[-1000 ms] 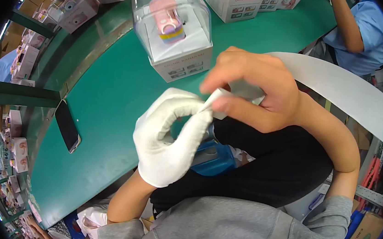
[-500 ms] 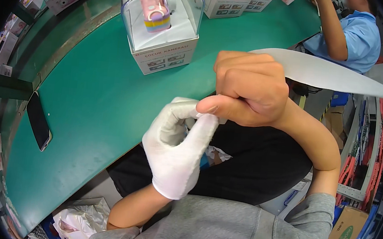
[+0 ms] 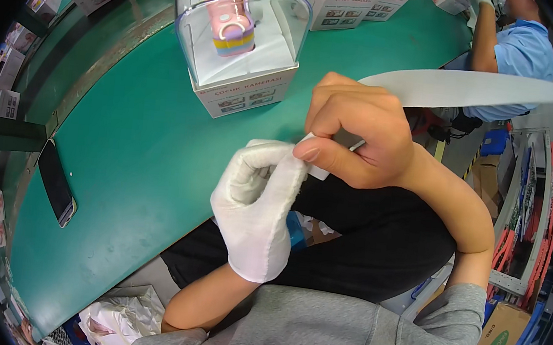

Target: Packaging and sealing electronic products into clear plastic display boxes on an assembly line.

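My left hand, in a white glove, is closed in a pinch, thumb and forefinger together at a small white piece. My bare right hand meets it there, its thumb and bent fingers closed on the same white piece. A long white strip, paper-like, runs from behind my right hand out to the right. Whether piece and strip are one I cannot tell. Beyond my hands stands a white printed box under a clear plastic cover, with a pink toy camera on top.
A dark phone lies on the green table at the left. More boxes stand at the back. At the upper right sits a co-worker in a blue shirt. A crumpled white bag is at the lower left.
My fingertips have shifted slightly, and more of the white piece shows between them. The strip's far end has swung up. The whole view has moved a little. The co-worker's arm has changed position.
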`<action>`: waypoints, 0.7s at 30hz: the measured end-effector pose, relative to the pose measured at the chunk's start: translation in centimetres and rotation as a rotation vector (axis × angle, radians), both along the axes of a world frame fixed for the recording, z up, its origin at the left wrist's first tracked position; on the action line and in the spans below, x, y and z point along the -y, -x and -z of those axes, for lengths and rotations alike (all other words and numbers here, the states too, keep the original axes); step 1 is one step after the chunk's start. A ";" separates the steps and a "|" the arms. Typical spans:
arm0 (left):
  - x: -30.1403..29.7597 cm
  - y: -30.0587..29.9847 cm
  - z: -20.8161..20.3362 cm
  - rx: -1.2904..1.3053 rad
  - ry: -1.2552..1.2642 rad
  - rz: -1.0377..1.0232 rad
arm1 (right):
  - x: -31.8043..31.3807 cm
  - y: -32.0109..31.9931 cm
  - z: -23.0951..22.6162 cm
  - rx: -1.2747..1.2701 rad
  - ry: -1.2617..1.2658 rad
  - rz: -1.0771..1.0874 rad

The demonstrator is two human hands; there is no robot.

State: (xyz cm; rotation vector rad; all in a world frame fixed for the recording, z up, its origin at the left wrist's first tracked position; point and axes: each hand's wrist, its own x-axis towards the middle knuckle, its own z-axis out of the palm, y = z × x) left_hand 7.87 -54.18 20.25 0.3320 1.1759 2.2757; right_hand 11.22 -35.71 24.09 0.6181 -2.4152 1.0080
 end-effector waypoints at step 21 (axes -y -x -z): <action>0.3 13.5 -5.2 -1.882 0.698 -0.339 | -1.1 3.3 1.1 -0.149 -0.379 0.291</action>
